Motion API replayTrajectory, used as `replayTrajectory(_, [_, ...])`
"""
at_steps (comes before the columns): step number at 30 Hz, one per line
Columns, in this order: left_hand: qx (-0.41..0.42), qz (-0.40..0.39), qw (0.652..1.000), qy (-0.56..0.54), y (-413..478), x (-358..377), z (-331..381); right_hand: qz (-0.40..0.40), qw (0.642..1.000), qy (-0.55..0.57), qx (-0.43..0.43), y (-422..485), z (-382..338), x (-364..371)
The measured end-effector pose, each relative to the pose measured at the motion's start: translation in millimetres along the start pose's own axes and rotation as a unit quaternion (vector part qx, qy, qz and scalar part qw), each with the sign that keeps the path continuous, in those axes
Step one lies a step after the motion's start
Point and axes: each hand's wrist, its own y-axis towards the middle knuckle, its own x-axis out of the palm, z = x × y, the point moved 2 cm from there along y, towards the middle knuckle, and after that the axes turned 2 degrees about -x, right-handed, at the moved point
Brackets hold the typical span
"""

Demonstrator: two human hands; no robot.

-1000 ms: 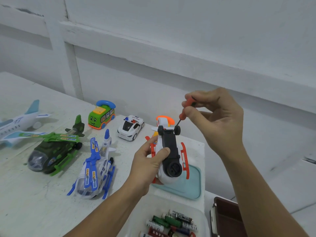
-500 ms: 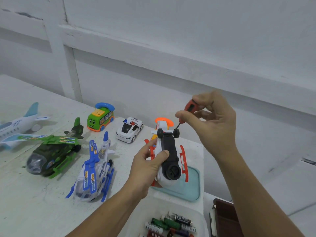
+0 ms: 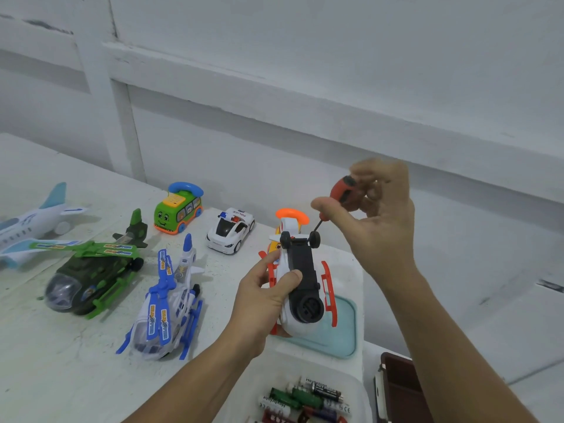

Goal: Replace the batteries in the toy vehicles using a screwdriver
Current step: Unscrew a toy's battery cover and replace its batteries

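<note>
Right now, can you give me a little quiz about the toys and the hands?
1. True or false: the left hand holds the white and red helicopter belly up.
2. What do the right hand fingers pinch? A hammer, B screwdriver, C spoon.
3. How many toys stand on the table, held by nobody?

Key: 1 true. 2 B. 3 five: plane, green helicopter, blue helicopter, bus, police car.

L hand (image 3: 262,296) grips toy copter (image 3: 300,288) | R hand (image 3: 377,215) pinches screwdriver (image 3: 341,193)
</note>
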Motion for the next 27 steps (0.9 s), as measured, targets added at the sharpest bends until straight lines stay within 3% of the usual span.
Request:
replayTrajectory(5, [0.003,0.013,1.000,0.003,2,-3,1,-0.014,1.000,0.004,-0.018,-1,4,-2])
replayTrajectory(10, [-0.009,0.009,1.000,0.008,2,-2,5,-0.077,0.991,0.067,0.083,-2,5,-2])
replayTrajectory(17, [-0.003,0.008,1.000,0.012,3,-1,7,0.029,0.975,0.104,0.194,6,17,1])
replayTrajectory(21, [0.001,0.016,1.000,0.020,6,-4,9,0.089,0.933,0.164,0.307,4,44,-3])
replayTrajectory(27, [-0.002,0.029,0.999,0.013,9,-9,11,0.192,0.814,0.290,0.466,-19,95,-10])
